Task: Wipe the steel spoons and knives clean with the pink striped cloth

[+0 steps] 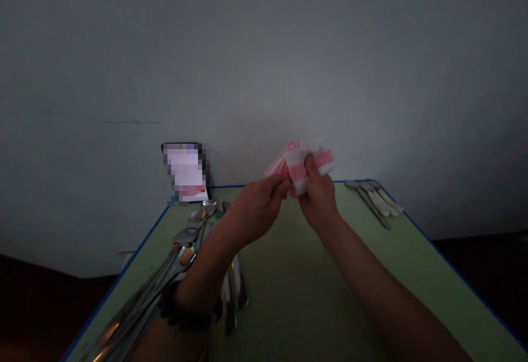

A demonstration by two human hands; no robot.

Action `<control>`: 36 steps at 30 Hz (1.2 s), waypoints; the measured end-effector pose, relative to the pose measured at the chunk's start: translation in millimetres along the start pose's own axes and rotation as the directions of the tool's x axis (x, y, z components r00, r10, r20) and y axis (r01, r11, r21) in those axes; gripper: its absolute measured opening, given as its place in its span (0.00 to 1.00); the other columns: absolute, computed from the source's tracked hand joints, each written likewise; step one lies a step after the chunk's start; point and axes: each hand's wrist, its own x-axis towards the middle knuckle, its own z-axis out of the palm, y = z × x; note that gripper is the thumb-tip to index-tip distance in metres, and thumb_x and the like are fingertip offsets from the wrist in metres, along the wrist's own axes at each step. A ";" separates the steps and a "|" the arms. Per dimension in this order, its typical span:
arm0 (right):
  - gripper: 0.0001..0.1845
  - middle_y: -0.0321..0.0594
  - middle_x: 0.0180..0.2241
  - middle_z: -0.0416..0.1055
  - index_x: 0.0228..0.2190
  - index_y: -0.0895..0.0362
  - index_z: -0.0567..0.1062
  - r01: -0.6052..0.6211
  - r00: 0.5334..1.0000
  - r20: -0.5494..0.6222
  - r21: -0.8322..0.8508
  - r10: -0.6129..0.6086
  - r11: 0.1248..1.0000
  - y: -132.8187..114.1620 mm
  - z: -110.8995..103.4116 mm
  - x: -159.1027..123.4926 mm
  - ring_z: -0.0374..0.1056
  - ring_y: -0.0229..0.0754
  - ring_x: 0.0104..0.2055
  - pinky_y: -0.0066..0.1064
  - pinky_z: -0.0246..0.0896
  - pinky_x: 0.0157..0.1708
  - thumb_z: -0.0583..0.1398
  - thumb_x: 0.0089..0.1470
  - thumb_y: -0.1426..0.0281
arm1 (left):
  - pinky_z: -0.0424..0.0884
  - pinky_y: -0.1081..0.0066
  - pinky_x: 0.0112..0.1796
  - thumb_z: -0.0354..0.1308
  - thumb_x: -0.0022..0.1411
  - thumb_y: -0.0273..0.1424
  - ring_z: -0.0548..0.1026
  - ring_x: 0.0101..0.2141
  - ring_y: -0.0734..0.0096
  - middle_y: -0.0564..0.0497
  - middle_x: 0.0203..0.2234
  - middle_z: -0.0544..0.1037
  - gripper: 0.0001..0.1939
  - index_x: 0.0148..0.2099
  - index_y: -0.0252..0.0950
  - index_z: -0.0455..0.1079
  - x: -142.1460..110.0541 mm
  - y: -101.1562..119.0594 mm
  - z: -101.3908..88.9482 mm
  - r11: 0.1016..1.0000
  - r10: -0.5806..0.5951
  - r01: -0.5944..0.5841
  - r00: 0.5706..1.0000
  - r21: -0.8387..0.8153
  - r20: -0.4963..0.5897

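Note:
A pink-and-white striped cloth [300,165] is bunched up above the far part of the table. My right hand [320,197] grips it, with the thumb pressed on its front. My left hand [258,208] is closed at the cloth's lower left edge, fingertips pinched together. What sits between those left fingertips, and whether anything is wrapped inside the cloth, is hidden. Beneath my left forearm lies a pile of metal spoons and other long-handled cutlery [185,235], partly covered by the arm.
The green table [289,296] has a blue edge and stands against a grey wall [264,65]. At its far right lie several pieces of cutlery [371,197], some with white handles. A phone with a blurred screen [186,172] leans upright at the far left corner.

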 end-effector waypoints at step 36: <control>0.15 0.39 0.33 0.74 0.33 0.58 0.74 0.291 0.917 0.350 -0.266 -0.189 0.919 -25.3 -29.3 15.4 0.69 0.39 0.34 0.29 0.63 0.34 0.61 0.45 0.61 | 0.56 0.77 0.21 0.45 0.62 0.40 0.64 0.18 0.76 0.56 0.17 0.69 0.17 0.34 0.37 0.71 -22.5 -8.8 -55.6 0.996 -0.042 0.040 0.999 0.073 0.032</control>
